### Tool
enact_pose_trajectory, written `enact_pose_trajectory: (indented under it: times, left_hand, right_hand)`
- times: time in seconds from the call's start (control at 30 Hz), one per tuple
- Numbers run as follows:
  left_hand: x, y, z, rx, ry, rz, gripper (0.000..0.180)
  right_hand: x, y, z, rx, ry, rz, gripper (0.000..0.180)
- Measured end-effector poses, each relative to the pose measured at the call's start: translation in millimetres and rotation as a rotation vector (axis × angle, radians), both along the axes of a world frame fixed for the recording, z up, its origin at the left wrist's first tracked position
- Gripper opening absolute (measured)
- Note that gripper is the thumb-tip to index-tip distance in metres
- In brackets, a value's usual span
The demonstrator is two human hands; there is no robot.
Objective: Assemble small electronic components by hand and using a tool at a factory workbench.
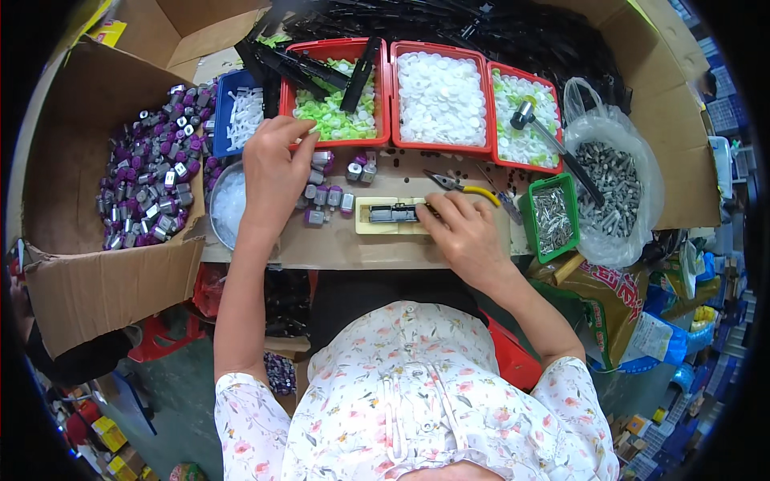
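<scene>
My left hand [275, 156] reaches to the near left corner of a red tray [387, 96] of green and white plastic pieces [353, 124]. Its thumb and forefinger come together at the rim; I cannot make out anything between them. A cream block-shaped holder [365, 227] lies on the table in front of me, with a long black plastic housing [391, 213] set in it. My right hand [464, 232] grips the housing's right end with curled fingers, which hide that end. Several small metal motors [325, 196] stand between my left hand and the holder.
At left are a carton [112, 280] of purple-ended motors, a blue tray [220, 144] and a bowl [216, 224]. A hammer [561, 148] lies across a red tray's edge. Pliers [481, 191], a green basket [525, 210] of metal pins and a bag [654, 200] of metal parts are right.
</scene>
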State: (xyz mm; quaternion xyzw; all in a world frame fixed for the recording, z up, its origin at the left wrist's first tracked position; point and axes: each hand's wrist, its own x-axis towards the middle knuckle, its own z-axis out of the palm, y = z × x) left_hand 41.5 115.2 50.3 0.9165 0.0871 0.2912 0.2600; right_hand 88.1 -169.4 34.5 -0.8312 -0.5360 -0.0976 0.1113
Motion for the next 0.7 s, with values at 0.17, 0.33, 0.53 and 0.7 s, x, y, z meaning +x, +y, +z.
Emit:
enact_pose_trajectory:
  times: [0.17, 0.33, 0.53, 0.7]
  left_hand:
    - [-7.3, 9.3, 1.4, -0.010, -0.006, 0.029, 0.015]
    - [-19.6, 28.6, 16.1, 0.027, 0.037, 0.096, 0.014]
    - [-40.7, -18.2, 6.9, 0.063, 0.005, -0.036, 0.015]
    - [-32.1, -45.0, -13.0, 0.118, 0.052, -0.153, 0.026]
  right_hand:
    - [-2.0, 3.1, -1.8, -0.022, -0.052, 0.044, 0.037]
    - [-1.7, 10.5, -6.5, -0.081, -0.070, 0.091, 0.037]
    - [6.5, 9.9, 1.0, -0.113, 0.000, 0.134, 0.030]
    - [15.8, 12.2, 17.8, -0.205, 0.116, 0.180, 0.025]
